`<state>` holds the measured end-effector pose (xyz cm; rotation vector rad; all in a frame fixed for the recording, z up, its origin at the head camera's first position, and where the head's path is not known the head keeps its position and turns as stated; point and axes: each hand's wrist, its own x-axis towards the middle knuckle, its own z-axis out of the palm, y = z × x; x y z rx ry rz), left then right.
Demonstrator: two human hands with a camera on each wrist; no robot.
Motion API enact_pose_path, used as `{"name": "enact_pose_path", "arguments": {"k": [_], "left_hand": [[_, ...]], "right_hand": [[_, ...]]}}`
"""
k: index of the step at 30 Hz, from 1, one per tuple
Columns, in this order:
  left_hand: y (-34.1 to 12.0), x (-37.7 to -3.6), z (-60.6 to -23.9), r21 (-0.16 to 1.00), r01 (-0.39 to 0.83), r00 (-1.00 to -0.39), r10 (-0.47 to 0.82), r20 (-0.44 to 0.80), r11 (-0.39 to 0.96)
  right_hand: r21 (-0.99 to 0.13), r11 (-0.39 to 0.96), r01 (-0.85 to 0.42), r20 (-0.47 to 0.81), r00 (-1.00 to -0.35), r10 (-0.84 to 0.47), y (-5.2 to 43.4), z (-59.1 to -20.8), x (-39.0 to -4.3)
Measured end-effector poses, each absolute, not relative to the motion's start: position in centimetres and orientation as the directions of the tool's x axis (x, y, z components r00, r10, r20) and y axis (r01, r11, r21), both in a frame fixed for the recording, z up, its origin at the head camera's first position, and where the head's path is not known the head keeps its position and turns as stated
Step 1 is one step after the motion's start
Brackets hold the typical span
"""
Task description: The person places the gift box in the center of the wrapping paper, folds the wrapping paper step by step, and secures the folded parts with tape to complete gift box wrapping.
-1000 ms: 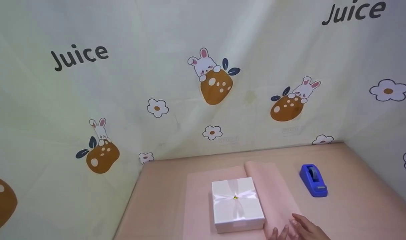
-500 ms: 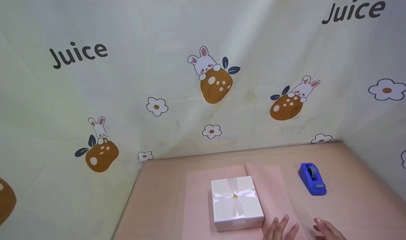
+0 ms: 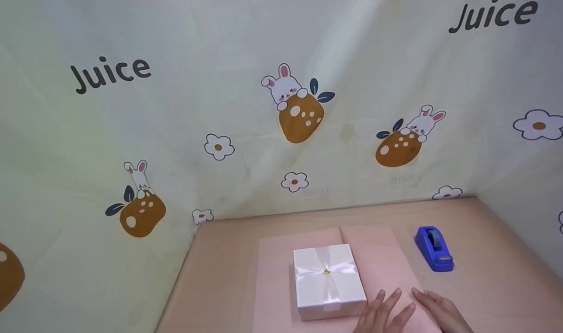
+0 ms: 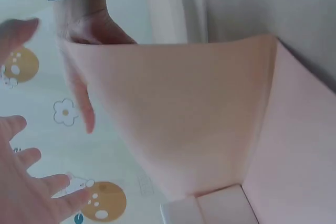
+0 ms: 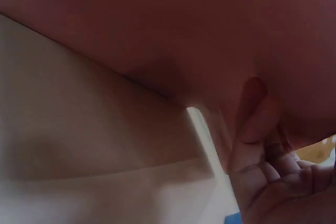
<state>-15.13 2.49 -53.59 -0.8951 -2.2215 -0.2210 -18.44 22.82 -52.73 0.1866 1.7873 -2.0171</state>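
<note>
A white gift box point(image 3: 309, 298) with a pale ribbon cross and a small gold piece in its middle stands on a sheet of pink paper point(image 3: 274, 277). Right of the box, part of the sheet rises in a raised flap, plain in the left wrist view. My left hand point(image 3: 385, 314) lies against this flap beside the box's near right corner, fingers spread and fairly straight. At the sheet's right edge, my right hand point(image 3: 441, 310) pinches the paper. In the right wrist view its fingers point(image 5: 257, 114) are on the underside of the paper, partly in shadow.
A blue tape dispenser point(image 3: 434, 249) stands on the table point(image 3: 494, 277), right of the paper. A pale curtain point(image 3: 244, 92) printed with rabbits, fruit and flowers closes off the back and both sides.
My right hand went right, off the paper, then came back to its edge. My left hand shifted slightly left. The paper's right part now looks broader and smoother; the box has stayed put.
</note>
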Motion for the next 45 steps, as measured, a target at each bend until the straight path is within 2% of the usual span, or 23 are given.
{"name": "enact_pose_path", "arguments": {"k": [3, 5, 7, 8, 10, 11, 13, 15, 21, 29, 34, 36, 39, 42, 45], "left_hand": [[1.0, -16.3, -52.6, 0.004, 0.617, -0.582, 0.453, 0.676, 0.787], [-0.2, -17.2, -52.1, 0.173, 0.55, -0.7, 0.339, 0.629, 0.817], [-1.5, -17.9, -51.8, 0.404, 0.412, -0.843, 0.174, 0.509, 0.817], [-2.1, -18.2, -51.7, 0.494, 0.33, -0.891, 0.093, 0.443, 0.805], [-3.3, -18.7, -51.8, 0.636, 0.154, -0.954, -0.055, 0.296, 0.756], [-3.9, -19.0, -51.9, 0.68, 0.087, -0.965, -0.107, 0.238, 0.728], [-4.8, -19.3, -52.1, 0.717, 0.009, -0.97, -0.167, 0.174, 0.697], [-5.4, -19.5, -52.3, 0.738, -0.02, -0.973, -0.182, 0.141, 0.675], [-6.0, -19.6, -52.8, 0.78, -0.009, -0.989, -0.123, 0.088, 0.625], [-5.7, -19.3, -53.9, 0.817, 0.131, -0.991, 0.045, 0.128, 0.562], [-6.0, -19.3, -54.4, 0.801, 0.206, -0.979, 0.121, 0.166, 0.562], [-6.2, -19.3, -54.5, 0.801, 0.213, -0.977, 0.147, 0.157, 0.56], [-6.6, -19.3, -54.4, 0.802, 0.219, -0.973, 0.186, 0.136, 0.556], [-6.9, -19.4, -54.3, 0.802, 0.218, -0.971, 0.206, 0.121, 0.556], [-7.0, -19.5, -54.3, 0.785, 0.237, -0.968, 0.209, 0.14, 0.572]], "right_hand": [[-0.943, -0.005, 0.332, -0.332, -0.943, -0.006, 21.7, -52.0, -18.9], [-0.953, 0.042, 0.301, -0.295, -0.949, 0.108, 21.1, -51.6, -19.0], [-0.955, 0.064, 0.29, -0.274, -0.944, 0.182, 20.7, -51.4, -19.1], [-0.955, 0.065, 0.29, -0.272, -0.94, 0.203, 20.5, -51.4, -19.1], [-0.955, 0.069, 0.288, -0.267, -0.938, 0.219, 20.4, -51.3, -19.0], [-0.954, 0.06, 0.294, -0.275, -0.936, 0.221, 20.4, -51.3, -19.0], [-0.951, 0.036, 0.306, -0.29, -0.929, 0.228, 20.4, -51.3, -18.8], [-0.951, 0.03, 0.309, -0.294, -0.928, 0.227, 20.5, -51.4, -18.6], [-0.946, -0.002, 0.325, -0.317, -0.921, 0.227, 20.9, -51.3, -18.0], [-0.957, 0.028, 0.287, -0.27, -0.926, 0.264, 21.7, -50.4, -17.6], [-0.984, 0.053, 0.172, -0.154, -0.959, 0.239, 21.0, -50.6, -17.5], [-0.99, 0.053, 0.132, -0.122, -0.979, 0.164, 20.8, -50.7, -17.6], [-0.992, 0.067, 0.109, -0.112, -0.992, -0.05, 21.3, -51.0, -18.0], [-0.99, 0.049, 0.136, -0.144, -0.937, -0.317, 22.2, -51.6, -18.9], [-0.987, 0.029, 0.161, -0.157, -0.883, -0.442, 22.2, -52.2, -19.8]]}}
